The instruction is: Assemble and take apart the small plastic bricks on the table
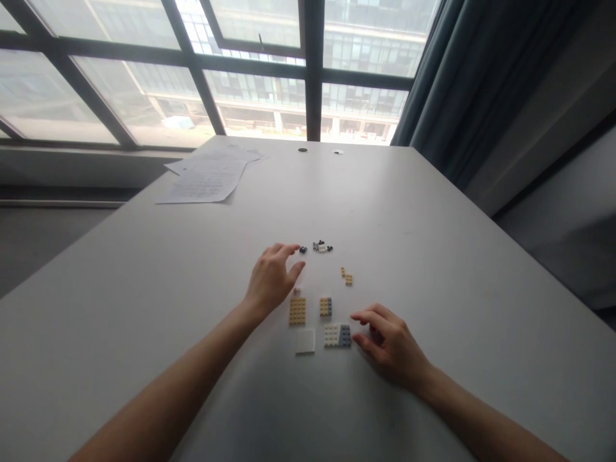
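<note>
Across the white table point(409, 224), the left hand point(272, 276), mid-frame, has thumb and forefinger parted; the right hand point(391, 340), lower right of centre, is loosely curled, fingertips apart, beside the white-and-grey block point(337, 335). Up and left of that lies a tan block point(297, 311); just above centre, touching or nearly touching the left forefinger, a tiny dark piece point(303, 249). Reaching for it seems the step, calling for a fine pinch; no containers show

A narrow gap runs right of the tan studded plate point(297, 310), bounded by the tan-and-blue block point(326, 307), while the left hand point(273, 274) obstructs the plate's far left and a white tile point(305, 341) its near side.
</note>
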The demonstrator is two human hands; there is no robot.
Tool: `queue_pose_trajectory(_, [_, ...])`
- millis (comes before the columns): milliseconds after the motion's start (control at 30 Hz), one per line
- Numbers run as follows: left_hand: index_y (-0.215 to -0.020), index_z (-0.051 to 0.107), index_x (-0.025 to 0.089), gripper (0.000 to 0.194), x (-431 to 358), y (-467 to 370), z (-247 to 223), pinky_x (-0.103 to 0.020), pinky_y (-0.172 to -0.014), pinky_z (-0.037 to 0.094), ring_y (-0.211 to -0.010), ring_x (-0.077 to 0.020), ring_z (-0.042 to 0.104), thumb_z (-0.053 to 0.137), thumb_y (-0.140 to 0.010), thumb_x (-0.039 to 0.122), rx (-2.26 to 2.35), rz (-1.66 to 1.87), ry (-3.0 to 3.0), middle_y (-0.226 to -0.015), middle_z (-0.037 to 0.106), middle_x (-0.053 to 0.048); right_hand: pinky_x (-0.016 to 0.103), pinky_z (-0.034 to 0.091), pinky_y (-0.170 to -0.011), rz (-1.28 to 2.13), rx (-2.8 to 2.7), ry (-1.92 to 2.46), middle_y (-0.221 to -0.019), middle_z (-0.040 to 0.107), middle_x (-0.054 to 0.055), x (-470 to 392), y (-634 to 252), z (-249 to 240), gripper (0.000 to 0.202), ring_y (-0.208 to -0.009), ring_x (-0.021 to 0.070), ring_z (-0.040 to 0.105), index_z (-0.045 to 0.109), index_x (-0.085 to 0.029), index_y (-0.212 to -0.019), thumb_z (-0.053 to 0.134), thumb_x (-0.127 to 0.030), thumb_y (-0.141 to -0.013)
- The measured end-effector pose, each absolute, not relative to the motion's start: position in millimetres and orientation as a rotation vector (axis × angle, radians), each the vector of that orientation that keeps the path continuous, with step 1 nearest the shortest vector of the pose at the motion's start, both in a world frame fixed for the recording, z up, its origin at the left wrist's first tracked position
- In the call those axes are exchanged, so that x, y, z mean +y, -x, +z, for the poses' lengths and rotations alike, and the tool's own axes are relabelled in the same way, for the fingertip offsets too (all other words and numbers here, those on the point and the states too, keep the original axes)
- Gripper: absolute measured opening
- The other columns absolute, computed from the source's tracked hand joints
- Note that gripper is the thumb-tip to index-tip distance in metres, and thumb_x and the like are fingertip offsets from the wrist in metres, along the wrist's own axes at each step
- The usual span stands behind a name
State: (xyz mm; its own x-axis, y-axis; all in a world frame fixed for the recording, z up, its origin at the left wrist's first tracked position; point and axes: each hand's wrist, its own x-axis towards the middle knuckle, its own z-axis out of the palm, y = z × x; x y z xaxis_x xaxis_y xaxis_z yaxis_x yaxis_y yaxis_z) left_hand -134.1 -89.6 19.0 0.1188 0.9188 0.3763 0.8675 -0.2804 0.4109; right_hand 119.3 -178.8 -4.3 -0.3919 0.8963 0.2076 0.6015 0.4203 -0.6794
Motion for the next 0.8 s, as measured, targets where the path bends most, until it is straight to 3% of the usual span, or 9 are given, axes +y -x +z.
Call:
queue_pose_trajectory(133, [-0.097, 0.068, 0.015, 0.036, -49.7, 124.5, 11.7, -0.043, -0.086, 0.043, -0.094, -0.0293, 0.058, 0.062, -0.077, 0.044, 2.127, 0.674, -2.063, -0.095, 0.066, -0.012, 0.029, 0.049, -0.066, 0.696, -2.087, 1.243, -0.089, 0.062, 0.005, -177.3, -119.6, -5.3, 0.019, -0.071, 0.0158, 0.057, 0.064, -0.021, -0.102, 0.058, -0.024, -0.085])
queue_pose_trajectory(233, [-0.087, 0.07, 0.016, 0.026, -42.1, 117.6, 6.7, -0.044, -0.088, 0.042, -0.097, -0.0303, 0.058, 0.059, -0.078, 0.038, 2.133, 0.713, -2.027, -0.095, 0.065, -0.012, 0.028, 0.049, -0.065, 0.717, -2.068, 1.239, -0.088, 0.062, 0.005, -176.2, -120.3, -7.6, 0.019, -0.07, 0.0155, 0.057, 0.064, -0.021, -0.102, 0.059, -0.023, -0.084])
queue_pose_trajectory(333, [-0.088, 0.07, 0.018, 0.021, -54.1, 116.0, 9.6, -0.039, -0.087, 0.044, -0.093, -0.0253, 0.059, 0.058, -0.081, 0.034, 2.062, 0.771, -2.014, -0.092, 0.066, -0.009, 0.028, 0.048, -0.066, 0.754, -2.031, 1.238, -0.089, 0.062, 0.005, -175.6, -122.3, -9.3, 0.019, -0.071, 0.0153, 0.056, 0.064, -0.021, -0.102, 0.059, -0.022, -0.083])
queue_pose_trajectory(433, [-0.093, 0.069, 0.021, 0.023, -87.0, 114.9, 20.2, -0.03, -0.077, 0.049, -0.079, -0.0163, 0.061, 0.06, -0.081, 0.038, 1.869, 0.889, -1.987, -0.089, 0.067, -0.003, 0.027, 0.048, -0.065, 0.789, -1.954, 1.226, -0.089, 0.061, 0.004, -174.4, -123.5, -6.3, 0.02, -0.07, 0.0147, 0.055, 0.063, -0.022, -0.104, 0.059, -0.021, -0.083])
queue_pose_trajectory(500, [-0.091, 0.069, 0.018, 0.026, -115.9, 111.7, 27.6, -0.03, -0.069, 0.049, -0.072, -0.0161, 0.061, 0.066, -0.077, 0.04, 1.582, 1.12, -1.74, -0.082, 0.068, -0.003, 0.027, 0.048, -0.065, 0.801, -1.899, 1.201, -0.087, 0.06, 0.003, -172.7, -120.7, 0.5, 0.025, -0.068, 0.0141, 0.055, 0.061, -0.022, -0.107, 0.06, -0.019, -0.083])
queue_pose_trajectory(567, [-0.091, 0.069, 0.017, 0.03, -143.2, 106.9, 32.3, -0.029, -0.061, 0.048, -0.065, -0.0154, 0.06, 0.069, -0.074, 0.042, 1.341, 1.126, -1.438, -0.077, 0.068, -0.004, 0.028, 0.049, -0.067, 0.793, -1.85, 1.136, -0.087, 0.06, 0.002, -170.4, -113.4, 11.3, 0.031, -0.068, 0.0139, 0.055, 0.058, -0.023, -0.111, 0.062, -0.018, -0.081])
queue_pose_trajectory(800, [-0.081, 0.07, 0.014, 0.024, -179.8, 94.2, 28.0, -0.026, -0.062, 0.043, -0.06, -0.0096, 0.05, 0.073, -0.073, 0.037, 0.931, 1.156, -0.843, -0.072, 0.064, -0.003, 0.028, 0.05, -0.066, 0.71, -1.804, 0.862, -0.09, 0.06, 0.002, -167.8, -75.3, 41.1, 0.022, -0.068, 0.0125, 0.056, 0.064, -0.023, -0.099, 0.069, -0.019, -0.079])
